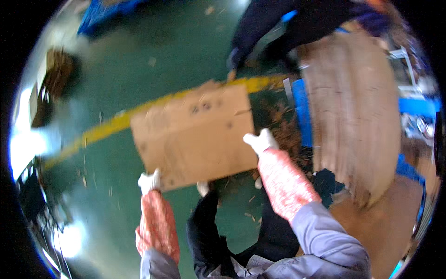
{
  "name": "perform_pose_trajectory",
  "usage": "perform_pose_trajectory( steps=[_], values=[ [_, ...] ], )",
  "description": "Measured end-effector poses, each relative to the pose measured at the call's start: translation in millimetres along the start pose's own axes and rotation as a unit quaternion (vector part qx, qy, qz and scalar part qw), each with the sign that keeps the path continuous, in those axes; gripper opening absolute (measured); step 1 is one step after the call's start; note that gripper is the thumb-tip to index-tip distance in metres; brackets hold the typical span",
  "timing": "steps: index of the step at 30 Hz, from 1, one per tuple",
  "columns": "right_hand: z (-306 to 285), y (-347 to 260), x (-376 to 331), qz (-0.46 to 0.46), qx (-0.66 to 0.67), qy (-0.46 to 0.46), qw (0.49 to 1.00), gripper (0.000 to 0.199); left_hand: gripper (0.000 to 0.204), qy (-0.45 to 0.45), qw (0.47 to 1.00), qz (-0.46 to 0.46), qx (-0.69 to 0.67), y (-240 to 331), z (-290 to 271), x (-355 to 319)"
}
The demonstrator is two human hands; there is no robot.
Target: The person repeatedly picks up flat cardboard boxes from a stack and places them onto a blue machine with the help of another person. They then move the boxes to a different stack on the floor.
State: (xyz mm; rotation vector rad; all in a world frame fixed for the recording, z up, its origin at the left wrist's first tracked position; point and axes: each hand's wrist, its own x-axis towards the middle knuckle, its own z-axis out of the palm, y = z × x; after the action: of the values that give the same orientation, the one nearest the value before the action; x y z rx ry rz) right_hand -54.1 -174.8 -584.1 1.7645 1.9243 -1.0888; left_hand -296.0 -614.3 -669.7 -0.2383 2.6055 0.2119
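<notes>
A brown flattened cardboard box (pixel 195 139) with dark printed marks and a torn far edge is held in front of me, above the floor. My left hand (pixel 149 182), in a white glove, is closed on its near left corner. At the right edge, my right hand (pixel 261 141), also white-gloved, grips the cardboard with the thumb over the top face; the fingers beneath are hidden. Reddish patterned sleeve covers run over both my forearms. Motion blurs the picture somewhat.
To the right stands a tall stack of cardboard sheets (pixel 355 116) beside a blue edge (pixel 303 111). Cardboard scraps (pixel 281 121) litter the green floor (pixel 186 51), crossed by a yellow line (pixel 104 132). A person in dark clothes (pixel 260 28) stands beyond. More cardboard (pixel 58 72) lies far left.
</notes>
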Motion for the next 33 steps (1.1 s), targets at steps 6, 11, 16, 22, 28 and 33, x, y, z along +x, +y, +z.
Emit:
perform_pose_trajectory(
  steps=[6, 11, 16, 22, 28, 33],
  values=[
    [-133, 65, -124, -0.067, 0.18, 0.095, 0.977, 0.074, 0.049, 0.036, 0.933, 0.173, -0.312, 93, -72, -131],
    [-243, 166, -225, 0.04, 0.667, 0.128, 0.733, 0.06, 0.062, -0.096, 0.917, 0.206, -0.328, 148, -142, -223],
    [-286, 264, -248, 0.08, 0.865, 0.202, 0.453, 0.061, 0.046, -0.286, 0.877, 0.212, -0.323, 238, -189, -344],
    [-325, 285, -224, 0.071, 0.9, 0.229, 0.363, 0.115, 0.038, -0.322, 0.886, 0.269, -0.199, 319, -216, -428],
    [-353, 297, -190, 0.07, 0.918, 0.228, 0.315, 0.104, 0.049, -0.242, 0.853, 0.449, -0.111, 397, -226, -489],
    [-381, 274, -186, 0.092, 0.896, 0.145, 0.409, 0.101, 0.054, -0.146, 0.811, 0.566, -0.018, 440, -240, -588]
  ],
)
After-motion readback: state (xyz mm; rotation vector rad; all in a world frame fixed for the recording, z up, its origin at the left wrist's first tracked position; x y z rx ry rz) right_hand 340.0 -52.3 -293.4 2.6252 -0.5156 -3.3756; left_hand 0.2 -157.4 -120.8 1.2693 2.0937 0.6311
